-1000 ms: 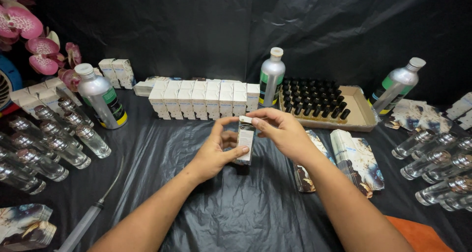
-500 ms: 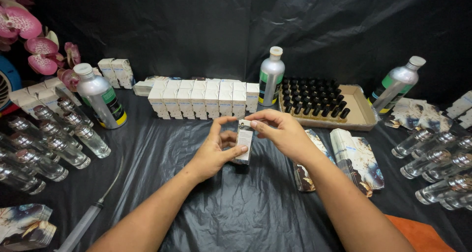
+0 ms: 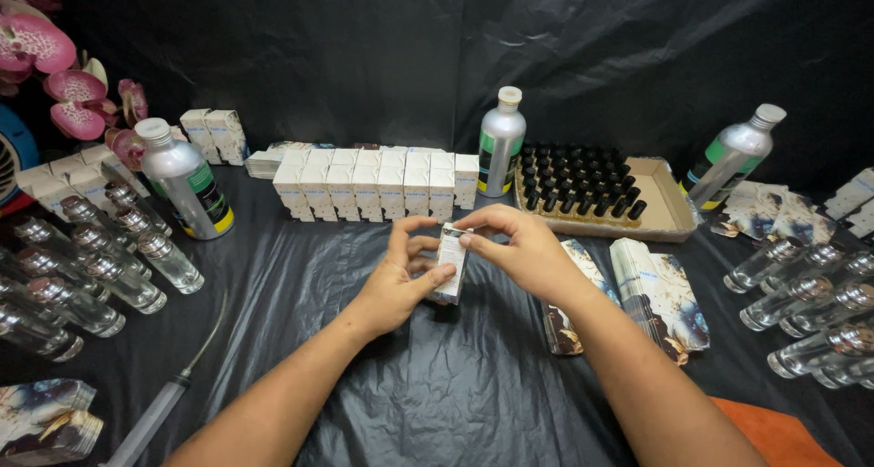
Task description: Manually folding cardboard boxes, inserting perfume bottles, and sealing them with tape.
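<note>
- A black plastic sheet (image 3: 437,394) covers the bench and rises as a wrinkled backdrop behind it; the light is dim and falls from above.
- Both hands meet over the middle of the sheet, holding a small upright box (image 3: 450,263), pale with a dark marbled print, its top end at the fingertips.
- The left hand (image 3: 398,280) wraps the box from the side and below, thumb across its front, fingers clamped on it.
- The right hand (image 3: 514,248) pinches the top of the box, thumb and forefinger closed on the upper flap.
- Just beyond the fingers stands a row of white boxes (image 3: 378,183), with a silver bottle (image 3: 501,142) beside it and a cardboard tray of black caps (image 3: 587,185) to the right of that.
- Right of the right hand lie stacks of flat printed cartons (image 3: 660,289), close by the forearm.
- Left of the left hand, well apart, lie clear glass bottles (image 3: 91,267) on their sides; a syringe (image 3: 168,399) lies near the left forearm.
- Bare sheet lies open below the hands, between the two forearms.
</note>
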